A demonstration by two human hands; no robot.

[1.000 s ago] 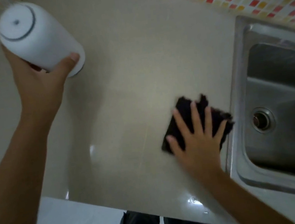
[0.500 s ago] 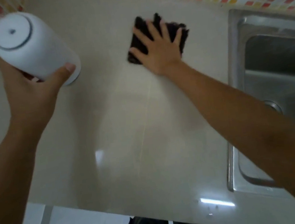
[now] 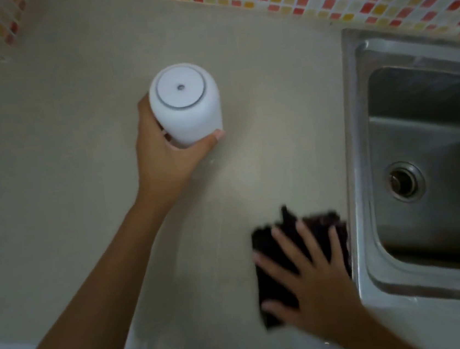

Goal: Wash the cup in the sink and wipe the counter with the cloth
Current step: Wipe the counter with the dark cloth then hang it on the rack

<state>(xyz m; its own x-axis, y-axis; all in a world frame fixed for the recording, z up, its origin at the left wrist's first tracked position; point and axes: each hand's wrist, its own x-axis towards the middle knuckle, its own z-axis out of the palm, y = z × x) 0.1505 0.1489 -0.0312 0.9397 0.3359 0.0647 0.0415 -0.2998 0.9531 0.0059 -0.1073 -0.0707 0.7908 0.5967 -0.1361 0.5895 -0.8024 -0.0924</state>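
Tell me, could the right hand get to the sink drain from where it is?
Probably yes. The right hand lies flat on the cloth beside the sink, and nothing covers the drain.

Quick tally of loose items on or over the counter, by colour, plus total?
White: 1, the cup, upside down in the left hand
Black: 1, the cloth, flat under the right hand
Total: 2
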